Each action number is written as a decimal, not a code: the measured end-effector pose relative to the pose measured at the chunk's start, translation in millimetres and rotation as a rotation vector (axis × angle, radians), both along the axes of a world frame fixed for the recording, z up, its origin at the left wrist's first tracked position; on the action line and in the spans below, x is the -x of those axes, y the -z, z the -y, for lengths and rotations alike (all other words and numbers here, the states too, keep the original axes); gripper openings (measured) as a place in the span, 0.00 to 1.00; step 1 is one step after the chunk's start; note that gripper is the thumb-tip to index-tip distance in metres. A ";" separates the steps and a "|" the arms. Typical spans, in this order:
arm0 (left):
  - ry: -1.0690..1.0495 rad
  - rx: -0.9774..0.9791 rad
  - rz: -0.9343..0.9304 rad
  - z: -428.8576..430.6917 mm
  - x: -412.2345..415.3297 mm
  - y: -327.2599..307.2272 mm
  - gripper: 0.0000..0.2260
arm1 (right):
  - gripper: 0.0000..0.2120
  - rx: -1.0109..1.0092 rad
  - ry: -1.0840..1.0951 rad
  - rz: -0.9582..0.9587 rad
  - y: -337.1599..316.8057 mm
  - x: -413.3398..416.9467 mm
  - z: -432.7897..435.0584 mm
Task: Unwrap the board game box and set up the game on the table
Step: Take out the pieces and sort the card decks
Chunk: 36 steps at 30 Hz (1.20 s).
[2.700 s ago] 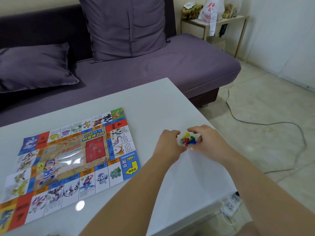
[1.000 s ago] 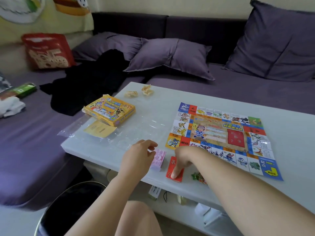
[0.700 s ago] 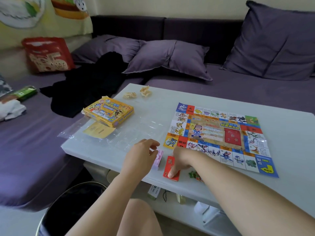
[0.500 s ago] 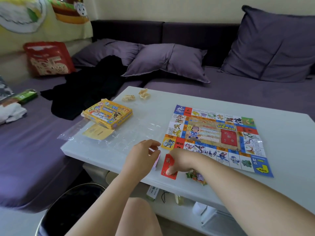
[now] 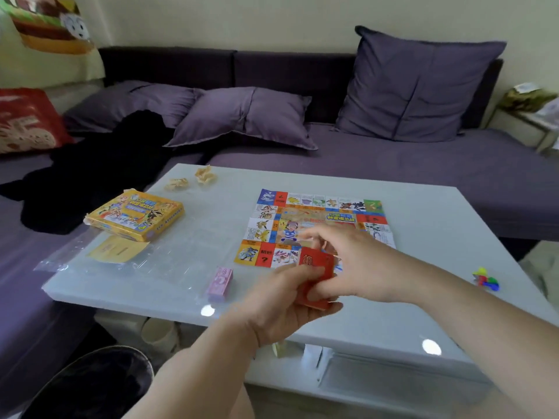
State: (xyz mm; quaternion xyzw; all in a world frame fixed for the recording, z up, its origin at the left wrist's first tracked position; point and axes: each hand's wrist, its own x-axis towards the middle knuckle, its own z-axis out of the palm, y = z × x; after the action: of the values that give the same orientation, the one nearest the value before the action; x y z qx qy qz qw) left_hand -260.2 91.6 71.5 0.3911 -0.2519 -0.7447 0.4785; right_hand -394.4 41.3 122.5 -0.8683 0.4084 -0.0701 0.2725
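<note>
The red card pack [image 5: 318,263], which half a second ago lay at the near edge of the tabletop [image 5: 423,322] under the right hand [image 5: 360,267], has been lifted clear and is now held just above that edge. It is cupped from below by the curled fingers of the left hand [image 5: 278,303] and gripped on its right side by the right hand. The pink stack [image 5: 220,281], touched by the left hand before, has been let go and lies flat near the near edge. The coloured tokens [image 5: 486,281] are seen by the right edge. The game board [image 5: 320,216] remains spread flat mid-tabletop, and the clear wrap [image 5: 169,258], yellow sheet [image 5: 116,251] and game box [image 5: 136,216] are left toward the left edge. Unwrapping is judged done; the red pack probably awaits opening or placing on the board.
</note>
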 end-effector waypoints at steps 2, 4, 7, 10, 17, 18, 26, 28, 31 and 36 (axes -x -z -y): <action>-0.020 -0.055 -0.009 -2.1 17.0 3.0 0.08 | 0.51 0.029 0.014 -0.001 5.1 17.8 -15.2; 0.030 -0.082 0.043 -6.4 33.9 3.9 0.08 | 0.53 0.074 -0.002 0.005 18.6 30.7 -28.4; 0.141 -0.081 0.003 -12.6 50.9 3.9 0.07 | 0.45 0.129 0.025 0.127 38.6 48.3 -34.1; 0.245 -0.087 -0.200 -16.2 56.1 3.3 0.12 | 0.40 0.007 0.072 0.300 39.8 69.8 -36.9; 0.138 0.058 0.049 -22.8 87.7 14.7 0.08 | 0.44 0.128 0.027 0.179 50.5 99.6 -42.2; 0.134 0.076 0.056 -22.6 89.4 16.0 0.08 | 0.44 -0.005 0.108 0.225 50.3 104.8 -42.9; 0.130 0.078 0.123 -16.1 100.9 39.0 0.08 | 0.17 -0.668 0.631 0.824 87.4 120.1 -42.5; 0.119 0.061 0.132 -13.1 105.8 44.1 0.09 | 0.12 -0.774 0.676 0.890 90.9 122.9 -41.6; 0.116 0.029 0.154 -9.6 111.7 51.7 0.11 | 0.07 -0.779 0.704 0.887 96.6 130.2 -34.6; 0.102 -0.054 0.087 -9.5 112.3 61.2 0.08 | 0.06 -0.679 0.703 0.776 107.7 137.3 -30.0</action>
State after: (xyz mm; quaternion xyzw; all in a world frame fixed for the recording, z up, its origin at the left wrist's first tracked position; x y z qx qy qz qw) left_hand -372.5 101.1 10.3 0.4227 -0.2719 -0.7569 0.4178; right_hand -531.7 71.2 14.8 -0.4581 0.5407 -0.3323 0.6224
